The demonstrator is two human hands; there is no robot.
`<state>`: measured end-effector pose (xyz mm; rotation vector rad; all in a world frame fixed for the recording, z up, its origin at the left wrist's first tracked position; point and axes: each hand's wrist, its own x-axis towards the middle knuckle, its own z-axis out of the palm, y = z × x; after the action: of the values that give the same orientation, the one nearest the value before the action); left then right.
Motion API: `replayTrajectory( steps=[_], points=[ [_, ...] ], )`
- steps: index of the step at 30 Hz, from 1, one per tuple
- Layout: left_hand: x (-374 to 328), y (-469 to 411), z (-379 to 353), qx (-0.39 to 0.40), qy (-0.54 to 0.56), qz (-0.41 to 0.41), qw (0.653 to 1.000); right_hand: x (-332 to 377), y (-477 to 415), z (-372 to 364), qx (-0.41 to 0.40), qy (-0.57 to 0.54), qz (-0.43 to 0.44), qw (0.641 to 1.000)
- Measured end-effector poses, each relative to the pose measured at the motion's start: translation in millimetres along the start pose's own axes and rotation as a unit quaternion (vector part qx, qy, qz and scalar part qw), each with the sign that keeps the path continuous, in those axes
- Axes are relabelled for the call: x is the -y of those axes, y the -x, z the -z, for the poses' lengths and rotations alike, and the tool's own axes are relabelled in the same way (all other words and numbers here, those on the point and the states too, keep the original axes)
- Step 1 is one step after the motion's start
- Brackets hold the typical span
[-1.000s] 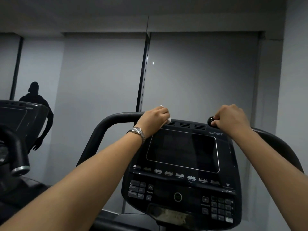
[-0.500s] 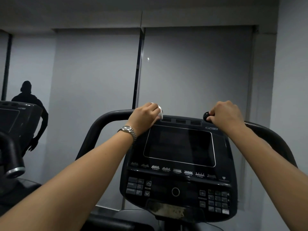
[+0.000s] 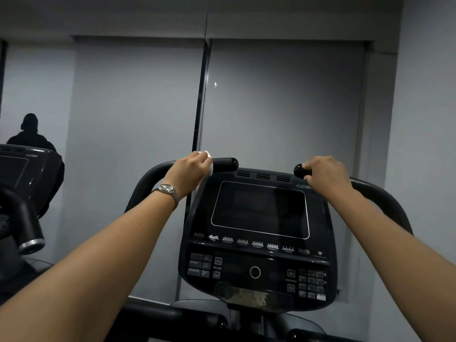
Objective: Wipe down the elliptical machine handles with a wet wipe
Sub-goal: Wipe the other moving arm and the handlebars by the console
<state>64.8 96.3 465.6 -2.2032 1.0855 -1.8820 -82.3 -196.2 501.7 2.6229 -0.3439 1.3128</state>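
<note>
Gripping the left handle (image 3: 225,164) through a white wipe (image 3: 209,169), the left hand (image 3: 188,172) has its fingers curled over the bar, with the wipe bunched against it just short of the rounded end. The right hand (image 3: 325,175) curls bare round the right handle (image 3: 299,171) beside its end cap. Both handles arch over the console (image 3: 259,243). A watch (image 3: 167,190) sits on the left wrist.

The elliptical machine (image 3: 256,267) fills the lower middle of the frame. A white wet wipe (image 3: 209,166) lies on its left handle (image 3: 225,164), under the left hand (image 3: 190,172). The right hand (image 3: 325,174) holds the right handle (image 3: 299,171) by its round end.
</note>
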Motion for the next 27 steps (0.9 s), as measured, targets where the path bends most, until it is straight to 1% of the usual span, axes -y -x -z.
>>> replayTrajectory(
  steps=[2, 5, 8, 9, 10, 11, 12, 14, 15, 17, 20, 21, 23, 25, 27],
  points=[
    [10, 12, 5, 0.033, -0.014, 0.036, 0.999, 1, 6, 4, 0.020, 0.037, 0.012, 0.999],
    [27, 29, 22, 0.097, -0.024, 0.113, 0.989, 7, 21, 6, 0.046, 0.076, 0.018, 0.996],
    [38, 37, 38, 0.158, -0.037, 0.163, 0.973, 15, 35, -1, 0.071, 0.065, 0.028, 0.995],
    [37, 38, 43, 0.164, -0.027, 0.184, 0.969, 20, 38, -3, 0.077, 0.050, 0.031, 0.995],
    [34, 39, 46, 0.156, 0.007, 0.220, 0.963, 26, 41, -5, 0.081, 0.031, 0.033, 0.996],
    [28, 39, 49, 0.139, 0.066, 0.271, 0.950, 33, 43, -8, 0.085, 0.002, 0.031, 0.996],
    [21, 40, 51, 0.124, 0.142, 0.328, 0.926, 41, 45, -10, 0.086, -0.044, 0.024, 0.995],
    [6, 45, 54, 0.096, 0.313, 0.414, 0.849, 63, 51, -10, 0.090, -0.170, -0.010, 0.981],
    [-3, 48, 56, 0.094, 0.386, 0.432, 0.810, 75, 55, -9, 0.101, -0.234, -0.030, 0.966],
    [-16, 60, 63, 0.106, 0.494, 0.445, 0.739, 98, 66, -7, 0.138, -0.346, -0.068, 0.926],
    [-32, 83, 77, 0.117, 0.592, 0.451, 0.657, 130, 91, -7, 0.180, -0.481, -0.113, 0.850],
    [-37, 90, 83, 0.120, 0.616, 0.454, 0.633, 138, 101, -6, 0.189, -0.519, -0.126, 0.824],
    [-47, 105, 95, 0.126, 0.644, 0.462, 0.596, 153, 123, 0, 0.208, -0.569, -0.153, 0.781],
    [-57, 120, 108, 0.138, 0.663, 0.468, 0.567, 165, 146, 8, 0.234, -0.597, -0.182, 0.745],
    [-69, 134, 121, 0.147, 0.677, 0.470, 0.547, 173, 170, 17, 0.260, -0.613, -0.210, 0.716]
  ],
)
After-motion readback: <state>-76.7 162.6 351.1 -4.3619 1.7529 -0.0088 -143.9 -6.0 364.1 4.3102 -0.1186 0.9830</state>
